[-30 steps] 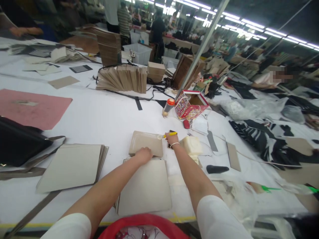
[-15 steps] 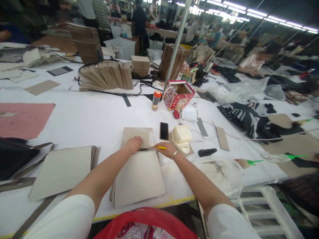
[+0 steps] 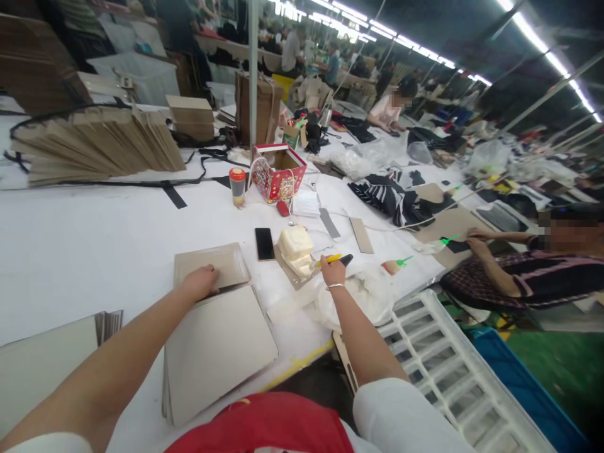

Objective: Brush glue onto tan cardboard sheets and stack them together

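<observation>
My left hand [image 3: 202,282] rests with curled fingers at the lower edge of a small grey-brown cardboard piece [image 3: 231,261], holding it. That piece has pale streaks along its right side and lies just beyond a stack of larger cardboard sheets [image 3: 221,352]. In my right hand [image 3: 333,273] is a brush with a yellow handle [image 3: 334,258], closed in my fingers. The brush's tip is at the lower edge of a cream-coloured lump [image 3: 296,242], which looks like a block or tub on a cardboard scrap [image 3: 295,277]. Whether they touch, I cannot tell.
A phone [image 3: 264,243], a red-lidded bottle [image 3: 237,187] and a red patterned paper bag [image 3: 278,182] stand or lie beyond my hands. More sheets [image 3: 56,358] are at left. A white plastic rack [image 3: 453,371] borders the table; a co-worker [image 3: 533,270] sits at right.
My right hand has moved with the brush from the small cardboard piece to the cream-coloured lump. The view has turned right. My left hand stays at the piece.
</observation>
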`<action>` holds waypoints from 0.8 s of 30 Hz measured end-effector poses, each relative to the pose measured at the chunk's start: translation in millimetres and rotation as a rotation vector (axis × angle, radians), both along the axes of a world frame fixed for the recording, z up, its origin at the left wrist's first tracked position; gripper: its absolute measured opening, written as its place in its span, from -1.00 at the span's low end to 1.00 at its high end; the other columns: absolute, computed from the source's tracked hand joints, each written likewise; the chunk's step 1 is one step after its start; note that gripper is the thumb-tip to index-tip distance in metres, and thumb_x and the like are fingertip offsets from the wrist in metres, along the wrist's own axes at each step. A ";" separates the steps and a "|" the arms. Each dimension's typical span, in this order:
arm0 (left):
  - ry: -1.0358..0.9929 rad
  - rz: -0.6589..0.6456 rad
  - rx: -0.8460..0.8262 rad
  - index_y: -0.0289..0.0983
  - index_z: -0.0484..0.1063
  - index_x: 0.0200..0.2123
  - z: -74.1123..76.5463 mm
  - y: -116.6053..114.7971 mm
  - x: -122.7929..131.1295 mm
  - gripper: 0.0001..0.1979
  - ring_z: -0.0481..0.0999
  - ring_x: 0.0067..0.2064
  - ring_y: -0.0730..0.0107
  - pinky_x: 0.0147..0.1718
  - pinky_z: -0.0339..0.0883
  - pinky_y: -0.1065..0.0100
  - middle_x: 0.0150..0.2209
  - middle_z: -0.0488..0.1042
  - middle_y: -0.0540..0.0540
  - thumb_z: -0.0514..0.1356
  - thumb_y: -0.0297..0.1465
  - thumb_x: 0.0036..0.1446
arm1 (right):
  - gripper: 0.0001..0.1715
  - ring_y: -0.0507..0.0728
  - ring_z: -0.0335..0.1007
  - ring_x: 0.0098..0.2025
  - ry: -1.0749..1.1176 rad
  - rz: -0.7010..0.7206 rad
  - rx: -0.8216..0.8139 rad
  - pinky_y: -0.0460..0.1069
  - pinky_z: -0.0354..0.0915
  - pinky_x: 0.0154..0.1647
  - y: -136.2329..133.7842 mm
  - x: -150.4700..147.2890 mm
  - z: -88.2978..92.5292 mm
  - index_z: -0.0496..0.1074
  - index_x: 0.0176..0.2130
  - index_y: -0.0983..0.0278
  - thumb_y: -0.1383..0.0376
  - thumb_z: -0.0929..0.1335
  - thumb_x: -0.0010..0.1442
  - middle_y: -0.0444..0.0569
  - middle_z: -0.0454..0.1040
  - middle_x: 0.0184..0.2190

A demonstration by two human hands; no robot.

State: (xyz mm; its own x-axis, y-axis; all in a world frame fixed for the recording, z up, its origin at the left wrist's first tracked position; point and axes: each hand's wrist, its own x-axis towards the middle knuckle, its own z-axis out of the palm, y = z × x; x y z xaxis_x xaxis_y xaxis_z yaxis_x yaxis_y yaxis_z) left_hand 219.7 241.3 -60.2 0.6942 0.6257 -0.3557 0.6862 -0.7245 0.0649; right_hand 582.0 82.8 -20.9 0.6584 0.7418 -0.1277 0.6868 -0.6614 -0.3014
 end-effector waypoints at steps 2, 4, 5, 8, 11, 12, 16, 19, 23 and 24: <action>0.000 -0.011 -0.006 -0.32 0.37 -0.20 -0.3 3.1 -0.3 -0.66 0.39 -0.13 0.14 -0.18 0.25 0.26 -0.17 0.35 -0.24 0.18 -0.26 -0.04 | -0.42 0.12 0.42 -0.26 -0.022 -0.011 -0.099 -0.08 0.23 -0.30 8.9 4.9 -7.7 0.44 -0.27 0.38 0.10 0.02 0.28 0.17 0.50 -0.34; 0.002 -0.014 -0.015 -0.33 0.37 -0.19 -1.9 6.4 -0.3 -0.66 0.40 -0.14 0.14 -0.19 0.25 0.26 -0.17 0.36 -0.24 0.18 -0.26 -0.04 | -0.41 0.15 0.41 -0.20 -0.022 -0.011 -0.145 -0.08 0.22 -0.26 19.5 5.7 -16.4 0.44 -0.24 0.41 0.06 0.06 0.26 0.20 0.49 -0.29; 0.006 -0.010 -0.022 -0.33 0.37 -0.19 -2.9 7.8 -0.4 -0.66 0.41 -0.15 0.14 -0.19 0.25 0.26 -0.17 0.36 -0.24 0.17 -0.26 -0.03 | -0.43 0.15 0.41 -0.18 -0.013 -0.002 -0.158 -0.08 0.21 -0.24 24.6 5.8 -20.3 0.44 -0.23 0.41 0.05 0.09 0.24 0.21 0.48 -0.27; 0.009 0.011 -0.035 -0.33 0.36 -0.17 -3.5 7.3 -1.8 -0.66 0.39 -0.13 0.15 -0.17 0.25 0.26 -0.16 0.36 -0.24 0.14 -0.26 0.01 | -0.48 0.14 0.40 -0.16 0.020 0.051 -0.207 -0.09 0.20 -0.23 37.0 7.3 -26.9 0.44 -0.20 0.41 0.05 0.18 0.19 0.20 0.48 -0.23; -0.045 0.034 -0.005 -0.29 0.31 -0.09 1.4 -1.4 -4.0 -0.56 0.30 -0.02 0.09 -0.12 0.23 0.22 -0.08 0.32 -0.26 0.18 -0.21 -0.03 | -0.53 0.15 0.40 -0.16 0.044 0.115 -0.243 -0.09 0.19 -0.23 46.4 8.6 -26.6 0.45 -0.22 0.42 0.07 0.24 0.15 0.21 0.48 -0.22; -0.063 0.050 0.005 -0.27 0.29 -0.06 3.7 -4.7 -4.3 -0.53 0.27 0.01 0.09 -0.10 0.21 0.21 -0.05 0.29 -0.26 0.20 -0.21 -0.05 | -0.54 0.15 0.39 -0.16 0.049 0.132 -0.250 -0.09 0.19 -0.24 49.1 8.8 -26.0 0.45 -0.23 0.43 0.08 0.25 0.15 0.22 0.48 -0.23; -0.093 0.087 -0.012 -0.26 0.31 -0.07 9.7 -8.9 -3.5 -0.56 0.29 -0.02 0.11 -0.10 0.21 0.21 -0.06 0.30 -0.28 0.18 -0.20 -0.03 | -0.49 0.17 0.41 -0.23 0.064 0.174 -0.268 -0.05 0.20 -0.31 54.6 10.9 -23.5 0.41 -0.22 0.45 0.04 0.26 0.11 0.22 0.48 -0.32; -0.100 0.090 -0.058 -0.31 0.36 -0.12 10.7 -3.7 -4.1 -0.54 0.34 -0.08 0.10 -0.13 0.23 0.23 -0.11 0.33 -0.30 0.21 -0.18 -0.07 | -0.34 0.16 0.42 -0.32 0.062 0.128 -0.220 -0.04 0.20 -0.35 48.2 13.5 -17.1 0.33 -0.14 0.44 -0.07 0.30 0.02 0.15 0.47 -0.37; -0.085 0.059 -0.115 -0.31 0.40 -0.21 14.6 -0.1 -4.6 -0.66 0.41 -0.16 0.18 -0.17 0.24 0.28 -0.20 0.39 -0.24 0.19 -0.26 -0.06 | -0.34 0.11 0.40 -0.40 0.081 0.092 -0.114 -0.05 0.20 -0.37 28.4 12.0 3.5 0.30 -0.14 0.40 -0.06 0.34 -0.04 0.08 0.47 -0.40; -0.086 0.055 -0.112 -0.31 0.41 -0.24 17.7 -0.7 -4.5 -0.72 0.42 -0.19 0.20 -0.19 0.25 0.29 -0.22 0.40 -0.22 0.16 -0.30 -0.04 | -0.38 0.10 0.40 -0.43 0.107 0.101 -0.080 -0.05 0.20 -0.39 22.8 9.1 10.3 0.30 -0.16 0.38 -0.04 0.34 -0.04 0.06 0.47 -0.41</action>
State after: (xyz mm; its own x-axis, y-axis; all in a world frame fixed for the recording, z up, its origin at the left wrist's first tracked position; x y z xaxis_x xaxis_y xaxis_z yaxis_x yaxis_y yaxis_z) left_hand 215.2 240.6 -42.4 0.6906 0.6236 -0.3663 0.7134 -0.6704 0.2038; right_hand 591.1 105.5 -10.7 0.5602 0.7883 -0.2544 0.7177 -0.6152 -0.3261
